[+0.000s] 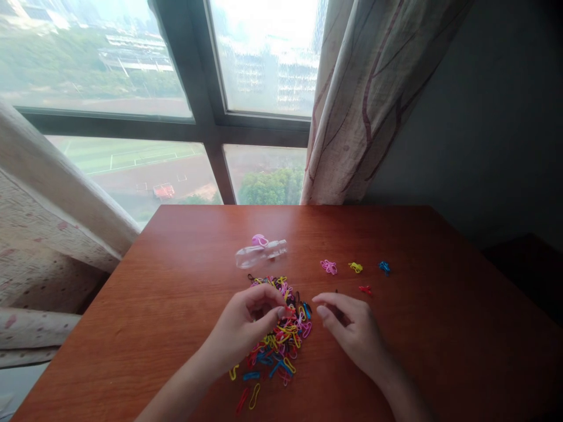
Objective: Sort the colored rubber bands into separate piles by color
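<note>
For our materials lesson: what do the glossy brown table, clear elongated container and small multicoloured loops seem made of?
Brown table: probably wood or veneer, glossy; visible grain and glare.
Clear container: likely plastic, shiny; transparent with highlights.
Multicoloured loops: perhaps rubber, finish unclear; thin, bent.

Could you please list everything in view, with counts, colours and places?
Wooden table: one, reddish-brown, below window
Heap of small elastic loops: one, multicoloured, table centre
Small loop bunches: four, pink, yellow, blue, red, right of heap
Clear plastic container: one, transparent, beyond heap
Rounded item: one, pink, on or behind container, unclear which
Framed glass window: one, grey frame, beyond table
Outdoor field: one, green, outside
Patterned fabric curtains: two, pale, flanking window
Wall: one, dark, right
Left hand: one, bare, over heap
Right hand: one, bare, right of heap
</note>
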Motion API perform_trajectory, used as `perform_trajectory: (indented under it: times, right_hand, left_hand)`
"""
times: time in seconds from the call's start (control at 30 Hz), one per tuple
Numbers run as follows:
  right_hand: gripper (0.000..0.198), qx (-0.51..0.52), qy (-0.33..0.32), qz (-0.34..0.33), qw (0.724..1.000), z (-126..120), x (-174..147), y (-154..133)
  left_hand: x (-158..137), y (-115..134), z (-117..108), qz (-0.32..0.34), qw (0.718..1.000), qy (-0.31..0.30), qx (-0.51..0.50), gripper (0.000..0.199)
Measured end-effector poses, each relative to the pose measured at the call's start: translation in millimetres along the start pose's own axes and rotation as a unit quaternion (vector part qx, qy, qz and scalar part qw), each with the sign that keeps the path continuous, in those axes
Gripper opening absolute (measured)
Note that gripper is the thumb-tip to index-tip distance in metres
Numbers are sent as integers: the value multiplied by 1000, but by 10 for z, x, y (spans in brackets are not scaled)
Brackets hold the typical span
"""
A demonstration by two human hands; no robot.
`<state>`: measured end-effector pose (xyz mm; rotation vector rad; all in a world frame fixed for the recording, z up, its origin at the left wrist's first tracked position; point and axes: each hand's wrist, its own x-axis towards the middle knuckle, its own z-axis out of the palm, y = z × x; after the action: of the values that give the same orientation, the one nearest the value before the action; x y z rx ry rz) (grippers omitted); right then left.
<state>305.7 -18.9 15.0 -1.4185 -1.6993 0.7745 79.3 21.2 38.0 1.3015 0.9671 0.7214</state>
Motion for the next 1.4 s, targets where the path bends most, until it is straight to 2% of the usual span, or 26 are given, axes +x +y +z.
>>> perform_trajectory:
  times: [0.1,0.2,0.27,0.37,0.53,0.67,0.77,0.87,0.97,1.2,1.3,1.4]
  right_hand:
    - [19,26,-54,-27,998,166,10,-150]
    - [16,31,-46,-39,998,232,20,-210]
    - [17,17,-34,-38,999,192,27,-184]
    - [21,-32,2,-27,999,4,35,-20]
    - [23,-156,124,1,980,-462,4,492]
    - [25,-205,147,24,967,-656,-64,782]
    - [26,-226,136,33,964,-670,-102,844]
    - [27,-231,127,47,964,-662,-117,851]
    - [27,-224,129,57,964,-674,-123,863]
    - [31,-215,150,72,962,-708,-137,914]
    - [32,-214,154,72,962,-704,-138,917]
    - [33,-212,155,71,962,-699,-135,910]
  left_hand:
    - [-16,0,78,11,999,-31,16,16]
    - [-17,5,110,14,998,-35,43,15]
    - [-16,6,89,14,997,-29,71,17]
    - [-15,3,5,14,995,-13,101,20]
    - [-5,-8,-160,20,995,14,100,22]
    - [9,-21,-227,24,990,18,137,21]
    - [22,-40,-259,46,972,34,230,17]
    - [35,-64,-296,78,930,57,355,12]
    - [39,-76,-329,88,901,51,421,13]
    - [25,-46,-352,95,890,23,446,19]
    - [16,-49,-285,112,893,3,437,20]
    - [11,-75,-188,128,883,-32,450,22]
